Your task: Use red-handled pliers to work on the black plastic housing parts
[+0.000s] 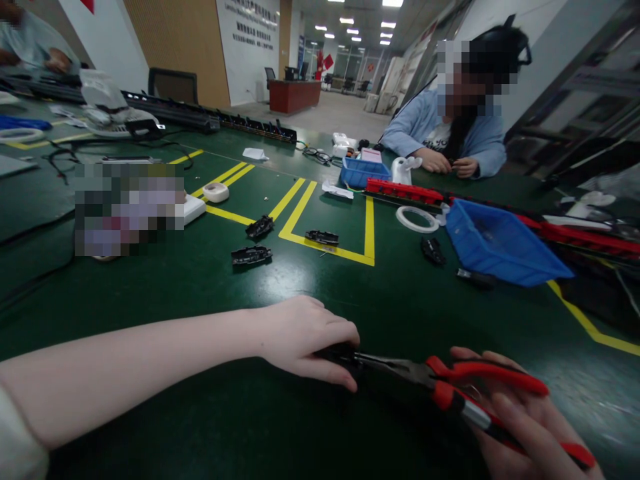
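A head-worn camera looks down at a dark green workbench mat [210, 280] marked with yellow tape lines. The person's left hand [305, 337] lies palm down near the front edge, fingers pressed together and curled over a small black plastic part [340, 352], pinning it to the mat; most of that part is hidden under the fingers. The right hand [520, 417] holds a pair of red-handled long-nose pliers [450, 387], fingers spread around the 2 handles, which stand parted. The slim metal jaws point left and meet the black part right at the left fingertips (whether they already grip it cannot be told). The step in hand looks like working the pinned part with the plier tips; the next move probably calls for squeezing the handles while the left hand keeps the part from sliding. Farther back lie 3 similar black plastic pieces [251, 255], a roll of white tape [215, 192], a white ring [417, 219] and a blue plastic bin [500, 243]. A co-worker in a light blue top [425, 120] sits across the bench, hands together.
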Demonstrator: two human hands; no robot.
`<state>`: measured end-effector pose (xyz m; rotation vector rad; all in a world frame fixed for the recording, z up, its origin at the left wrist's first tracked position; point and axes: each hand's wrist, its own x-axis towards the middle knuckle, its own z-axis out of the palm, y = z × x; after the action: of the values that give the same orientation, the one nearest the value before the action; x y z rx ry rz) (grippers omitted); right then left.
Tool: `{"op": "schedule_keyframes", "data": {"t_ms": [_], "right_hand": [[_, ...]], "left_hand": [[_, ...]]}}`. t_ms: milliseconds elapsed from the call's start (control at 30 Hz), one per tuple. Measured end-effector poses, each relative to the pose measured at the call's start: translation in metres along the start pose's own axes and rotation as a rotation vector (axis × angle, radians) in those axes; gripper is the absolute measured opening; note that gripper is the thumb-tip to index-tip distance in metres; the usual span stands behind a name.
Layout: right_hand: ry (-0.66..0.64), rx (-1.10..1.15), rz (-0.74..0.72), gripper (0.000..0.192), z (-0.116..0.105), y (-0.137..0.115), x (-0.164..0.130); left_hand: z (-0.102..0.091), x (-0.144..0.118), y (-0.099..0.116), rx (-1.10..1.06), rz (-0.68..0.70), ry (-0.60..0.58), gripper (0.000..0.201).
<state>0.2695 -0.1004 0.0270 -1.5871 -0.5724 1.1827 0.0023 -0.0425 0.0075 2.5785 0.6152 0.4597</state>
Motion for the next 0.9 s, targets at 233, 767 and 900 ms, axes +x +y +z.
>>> {"op": "schedule_keyframes", "data": {"t_ms": [233, 767, 900], "right_hand": [[-0.165, -0.049, -0.121, 0.052, -0.007, 0.004, 0.002], [-0.103, 0.040, 0.012, 0.047, 0.017, -0.004, -0.018], [-0.141, 0.021, 0.003, 0.042, 0.012, -0.001, -0.015]], "left_hand": [[0.001, 0.000, -0.001, -0.033, 0.000, -0.006, 0.039], [0.003, -0.001, 0.001, -0.030, -0.018, -0.007, 0.042], [0.001, -0.001, 0.001, -0.036, -0.023, -0.020, 0.042]]}}
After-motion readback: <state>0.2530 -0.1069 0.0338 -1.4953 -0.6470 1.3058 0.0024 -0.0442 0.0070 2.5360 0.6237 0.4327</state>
